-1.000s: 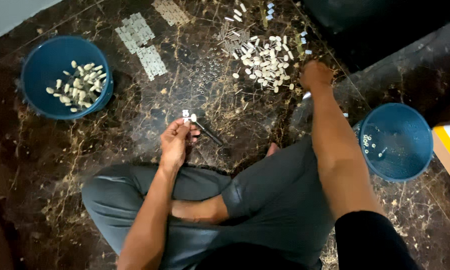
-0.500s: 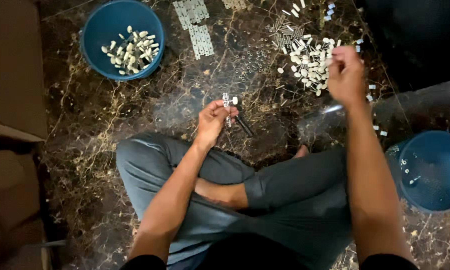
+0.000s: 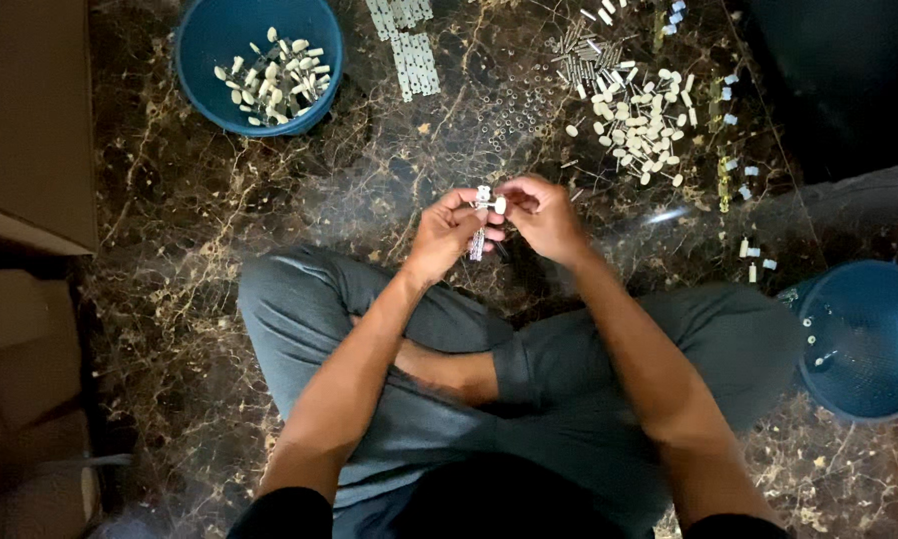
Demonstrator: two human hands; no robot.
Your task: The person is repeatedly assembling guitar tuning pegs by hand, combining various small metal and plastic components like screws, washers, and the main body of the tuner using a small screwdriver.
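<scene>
I sit cross-legged on a dark marble floor. My left hand (image 3: pixel 441 235) pinches a small white strip-like part (image 3: pixel 480 222) that hangs down from its fingertips. My right hand (image 3: pixel 541 216) meets it from the right and presses a small cream piece (image 3: pixel 500 205) against the top of that part. Both hands are together in front of my knees. A loose pile of cream pieces (image 3: pixel 641 117) lies on the floor just beyond my right hand.
A blue bowl (image 3: pixel 257 62) with several cream pieces stands far left. Another blue bowl (image 3: pixel 861 339) sits at my right knee, holding a few small parts. White strips (image 3: pixel 407 45) and small metal bits (image 3: pixel 579 52) lie ahead. Cardboard (image 3: pixel 32 120) lies at left.
My right hand has come back from the pile of cream pieces to my left hand, carrying one piece. The view has shifted so the left bowl sits higher and further right.
</scene>
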